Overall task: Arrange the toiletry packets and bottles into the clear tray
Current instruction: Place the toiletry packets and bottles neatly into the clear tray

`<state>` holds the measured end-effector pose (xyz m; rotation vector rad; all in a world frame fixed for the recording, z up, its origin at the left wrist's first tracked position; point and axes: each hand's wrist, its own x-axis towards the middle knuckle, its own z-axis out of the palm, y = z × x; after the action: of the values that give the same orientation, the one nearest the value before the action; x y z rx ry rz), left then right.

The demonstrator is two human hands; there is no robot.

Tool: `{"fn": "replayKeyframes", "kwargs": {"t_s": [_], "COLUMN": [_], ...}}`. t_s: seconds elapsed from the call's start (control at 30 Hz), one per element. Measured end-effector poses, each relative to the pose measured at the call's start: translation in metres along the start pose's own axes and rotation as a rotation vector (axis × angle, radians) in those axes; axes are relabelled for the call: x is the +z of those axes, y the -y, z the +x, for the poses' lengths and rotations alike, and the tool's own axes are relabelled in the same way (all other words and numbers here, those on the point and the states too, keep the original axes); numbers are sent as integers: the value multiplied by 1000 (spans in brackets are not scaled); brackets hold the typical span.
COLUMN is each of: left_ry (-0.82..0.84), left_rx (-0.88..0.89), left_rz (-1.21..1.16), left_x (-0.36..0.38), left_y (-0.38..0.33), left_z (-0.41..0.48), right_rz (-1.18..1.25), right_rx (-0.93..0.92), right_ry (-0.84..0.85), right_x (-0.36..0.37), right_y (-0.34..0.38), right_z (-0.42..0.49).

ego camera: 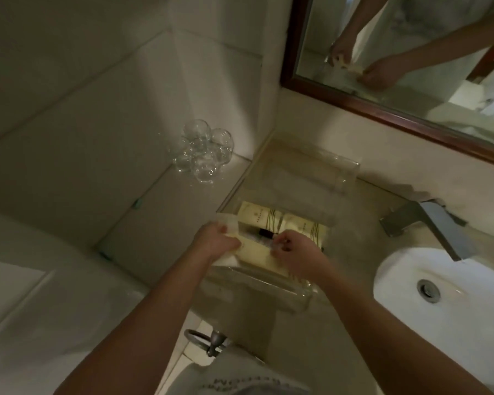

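Tray (294, 297) — glasses (203, 151), sink (451, 289) flanking

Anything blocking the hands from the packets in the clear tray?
Nothing visible. Left hand and right hand are already on the cream packets inside the clear tray; its top is open.

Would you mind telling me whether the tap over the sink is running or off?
Off, it seems: no stream falls from the tap into the sink, whose basin looks dry.

Tray's (305, 178) far half free; faucet (428, 223) rightward
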<state>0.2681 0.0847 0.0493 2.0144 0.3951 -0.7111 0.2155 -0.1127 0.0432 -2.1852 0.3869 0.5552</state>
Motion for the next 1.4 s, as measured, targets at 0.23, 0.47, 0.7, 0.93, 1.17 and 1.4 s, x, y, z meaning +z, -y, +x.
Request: {"fn": "replayKeyframes", "kwargs": {"t_s": [0.23, 0.47, 0.7, 0.93, 1.17, 1.4], "left_ry": [58, -13, -47, -66, -104, -15], "left_rx": [-90, -160, -155, -152, -187, -223], "left_rz": [11, -129, -129, -148, -338, -404], "left_x": [-10, 0, 1, 7, 4, 8], "left_y": [34, 50, 44, 37, 42, 45], "left_z": [-4, -18, -27, -26, -22, -19], "right_rz": [-27, 54, 139, 126, 143, -130], "right_rx": [113, 144, 178, 168, -39, -463], "right_ry": [227, 82, -23, 24, -150, -346], "right_x": [-9, -1, -4, -11, -5, 5], "right_y": [-40, -46, -60, -61, -60, -76], "right_z": [-36, -44, -50, -60, -62, -58]}}
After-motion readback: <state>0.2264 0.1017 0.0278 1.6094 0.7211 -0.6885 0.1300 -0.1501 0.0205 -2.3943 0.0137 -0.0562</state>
